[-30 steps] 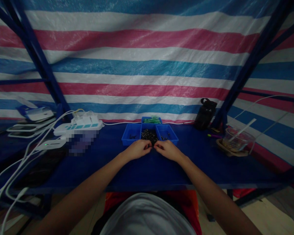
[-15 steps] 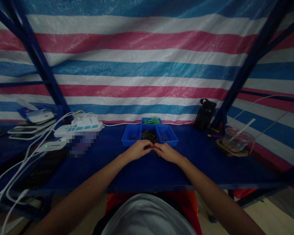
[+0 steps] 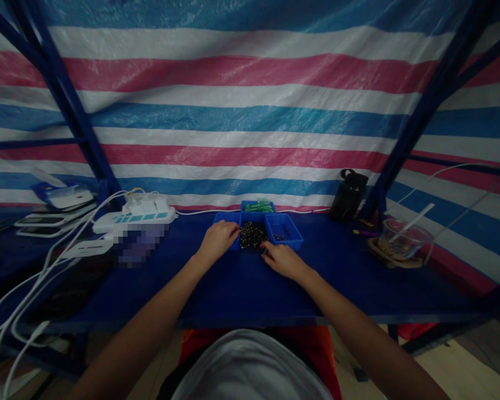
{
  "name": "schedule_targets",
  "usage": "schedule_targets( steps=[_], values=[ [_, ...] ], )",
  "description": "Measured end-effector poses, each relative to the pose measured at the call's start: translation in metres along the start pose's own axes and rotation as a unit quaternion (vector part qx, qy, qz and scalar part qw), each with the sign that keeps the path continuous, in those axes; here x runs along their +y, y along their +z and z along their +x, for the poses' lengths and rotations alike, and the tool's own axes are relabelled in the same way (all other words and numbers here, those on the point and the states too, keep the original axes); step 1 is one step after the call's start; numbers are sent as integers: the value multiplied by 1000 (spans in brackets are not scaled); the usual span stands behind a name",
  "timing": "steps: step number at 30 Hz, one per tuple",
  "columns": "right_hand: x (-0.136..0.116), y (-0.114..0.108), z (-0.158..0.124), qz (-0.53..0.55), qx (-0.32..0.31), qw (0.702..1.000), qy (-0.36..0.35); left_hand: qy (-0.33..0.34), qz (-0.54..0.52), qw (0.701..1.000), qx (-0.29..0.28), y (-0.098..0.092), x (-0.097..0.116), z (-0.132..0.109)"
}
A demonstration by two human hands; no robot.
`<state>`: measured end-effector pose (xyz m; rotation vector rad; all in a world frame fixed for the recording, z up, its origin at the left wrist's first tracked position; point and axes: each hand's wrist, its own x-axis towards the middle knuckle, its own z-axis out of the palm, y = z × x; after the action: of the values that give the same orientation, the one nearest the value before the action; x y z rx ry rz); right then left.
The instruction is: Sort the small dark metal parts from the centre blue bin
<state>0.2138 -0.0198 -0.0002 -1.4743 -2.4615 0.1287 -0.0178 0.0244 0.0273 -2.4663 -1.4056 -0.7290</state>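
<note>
A heap of small dark metallic parts (image 3: 253, 234) lies between two blue trays. My left hand (image 3: 220, 240) is over the left blue tray (image 3: 227, 216), covering most of it, its fingertips pinched at the heap's left edge. At the heap's lower right is my right hand (image 3: 281, 258), with its fingers closed round something small and dark that I cannot make out. The right blue tray (image 3: 294, 242) holds a few small parts. Behind the heap, a third blue tray (image 3: 245, 206) contains green pieces (image 3: 260, 206).
On the left of the blue table (image 3: 250, 294) are a white power strip (image 3: 108, 222), cables and stacked phones (image 3: 45, 221). A black bottle (image 3: 348, 194) and a plastic cup with a straw (image 3: 404, 239) stand on the right. Striped sheeting hangs behind.
My hands have parted. The left one has moved left and up over the left tray, uncovering more of the heap. My right hand has stayed nearly in place.
</note>
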Motion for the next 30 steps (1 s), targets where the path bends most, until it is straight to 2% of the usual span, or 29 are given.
schedule_targets(
  steps=[5, 8, 11, 14, 15, 17, 19, 23, 26, 30],
  values=[
    [-3, 1, 0, -39, -17, 999, 18, -69, -2, 997, -19, 2, -7, -1],
    [-4, -1, -1, -30, -23, 999, 20, -80, 4, 997, -4, 0, -5, 0],
    [-6, -3, -1, -29, -38, 999, 24, -60, 14, 998, 27, -4, 2, 0],
    [-6, -4, -2, -33, -49, 998, 20, 20, -11, 999, 32, -7, 16, -3],
    [-6, -4, -2, -31, -49, 998, 17, 57, -25, 998, 15, -7, 23, -6],
    [-6, -4, -2, -25, -45, 999, 8, 138, -27, 988, -61, -4, 37, -11],
    [-6, -4, -2, -17, -41, 999, -7, 178, -5, 975, -135, 1, 48, -16],
    [-6, -3, -2, -13, -38, 999, -26, 116, 59, 972, -194, 11, 54, -21],
    [-6, -2, -1, -5, -42, 999, -33, 69, 81, 975, -196, 15, 48, -21],
    [-4, -1, -1, 13, -28, 999, -33, 56, 68, 975, -204, 19, 44, -20]
  ],
)
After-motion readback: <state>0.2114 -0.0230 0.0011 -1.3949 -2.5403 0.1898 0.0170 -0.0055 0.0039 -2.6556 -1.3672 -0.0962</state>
